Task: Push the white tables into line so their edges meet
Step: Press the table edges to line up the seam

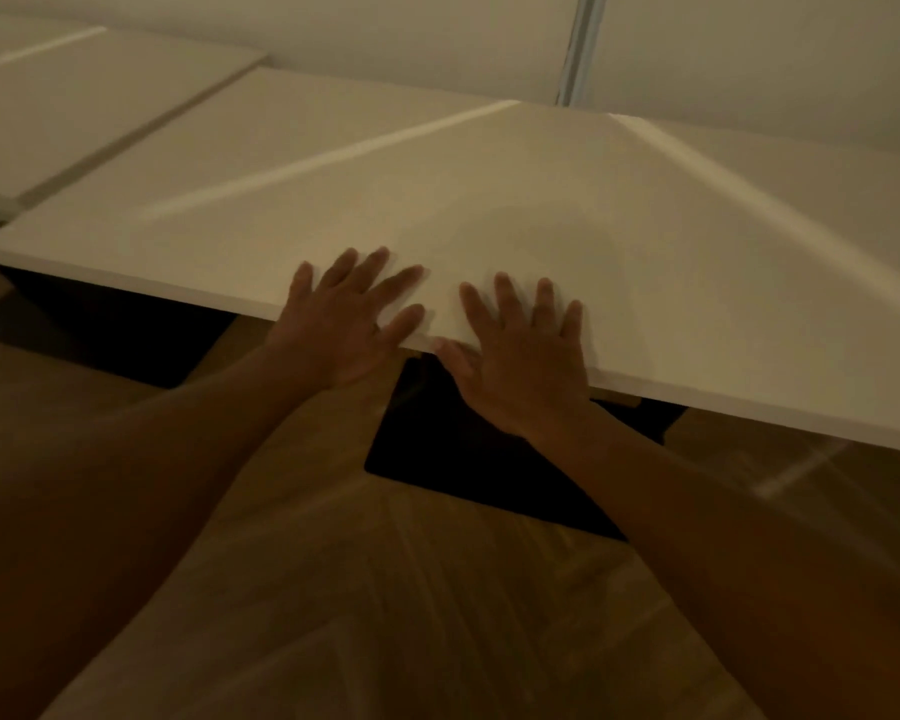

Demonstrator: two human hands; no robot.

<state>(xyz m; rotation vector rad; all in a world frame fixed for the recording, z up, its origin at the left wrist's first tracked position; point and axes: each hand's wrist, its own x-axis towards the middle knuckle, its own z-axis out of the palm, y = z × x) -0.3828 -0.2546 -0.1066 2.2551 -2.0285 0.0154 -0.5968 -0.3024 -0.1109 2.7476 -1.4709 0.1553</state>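
A white table (437, 200) runs across the middle of the head view, its near edge slanting down to the right. My left hand (344, 324) lies flat on that near edge with fingers spread, the thumb along the rim. My right hand (520, 356) rests beside it, palm down, fingers spread on the top and thumb at the rim. Neither hand holds anything. A second white table (74, 106) stands at the far left, separated from the first by a narrow dark gap (126, 142) that widens toward me.
A pale wall (385, 39) with a vertical metal strip (575, 49) runs close behind the tables. Wooden floor (385, 589) lies below me. A dark rectangular object (463, 459) sits on the floor under the table's near edge.
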